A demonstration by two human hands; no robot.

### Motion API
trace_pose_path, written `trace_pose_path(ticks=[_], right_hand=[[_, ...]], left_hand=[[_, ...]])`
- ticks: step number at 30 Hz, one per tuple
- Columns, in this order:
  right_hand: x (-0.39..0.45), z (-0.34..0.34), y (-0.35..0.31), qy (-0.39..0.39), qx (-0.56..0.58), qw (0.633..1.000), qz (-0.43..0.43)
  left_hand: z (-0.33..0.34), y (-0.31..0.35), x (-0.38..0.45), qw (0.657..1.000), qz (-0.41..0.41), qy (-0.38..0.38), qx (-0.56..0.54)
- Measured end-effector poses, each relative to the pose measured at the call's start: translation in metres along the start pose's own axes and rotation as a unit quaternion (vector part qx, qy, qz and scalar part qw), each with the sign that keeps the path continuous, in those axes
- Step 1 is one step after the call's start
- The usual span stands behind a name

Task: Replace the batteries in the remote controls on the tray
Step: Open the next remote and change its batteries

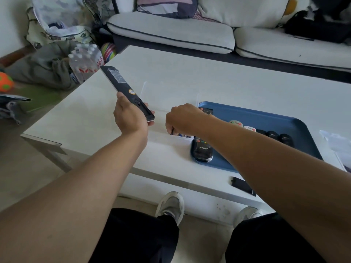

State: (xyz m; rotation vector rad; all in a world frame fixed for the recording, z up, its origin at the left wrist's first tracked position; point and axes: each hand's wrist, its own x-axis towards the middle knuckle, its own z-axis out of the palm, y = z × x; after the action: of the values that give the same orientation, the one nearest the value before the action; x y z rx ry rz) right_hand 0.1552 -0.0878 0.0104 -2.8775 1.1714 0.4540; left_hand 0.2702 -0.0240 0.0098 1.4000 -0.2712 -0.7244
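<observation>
The tray [266, 118] lies on the bench [190, 76] toward its right end, near the front edge, with several remote controls [203, 151] in it. A clear box [182, 139] sits just left of the tray. A battery cover [242, 186] lies at the front edge before the tray. Behind the bench stands a sofa [171, 33]; water bottles [85, 59] stand on the floor beyond its left end.

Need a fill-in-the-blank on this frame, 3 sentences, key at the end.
1. The left hand holds a long black ____ with its back side up.
2. The tray on the table is ____ in colour.
3. The right hand reaches into a clear ____ left of the tray.

Missing words: remote; blue; box
</observation>
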Motion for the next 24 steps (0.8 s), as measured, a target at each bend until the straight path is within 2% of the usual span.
trace_pose_path(ticks=[4, 6, 9, 15, 20, 24], right_hand=[[-0.003, -0.001, 0.001, 0.024, -0.073, 0.996, -0.033], [-0.004, -0.002, 0.002, 0.012, -0.082, 0.996, -0.033], [-0.005, -0.001, 0.005, -0.012, -0.073, 0.997, -0.028], [-0.014, 0.0, 0.01, -0.014, -0.047, 0.999, -0.004], [-0.023, 0.006, 0.015, 0.024, -0.05, 0.998, -0.018], [-0.034, -0.002, 0.029, 0.069, 0.024, 0.997, 0.0]], left_hand=[[0.0, -0.002, 0.001, 1.0, -0.007, -0.014, 0.011], [-0.001, -0.003, 0.002, 1.0, -0.014, -0.02, 0.016], [-0.002, -0.005, 0.002, 0.999, -0.022, -0.031, 0.026], [-0.002, -0.009, 0.005, 0.997, -0.024, -0.043, 0.06], [-0.007, -0.01, 0.007, 0.996, -0.022, -0.032, 0.082], [-0.004, -0.006, 0.003, 0.996, -0.007, -0.039, 0.08]])
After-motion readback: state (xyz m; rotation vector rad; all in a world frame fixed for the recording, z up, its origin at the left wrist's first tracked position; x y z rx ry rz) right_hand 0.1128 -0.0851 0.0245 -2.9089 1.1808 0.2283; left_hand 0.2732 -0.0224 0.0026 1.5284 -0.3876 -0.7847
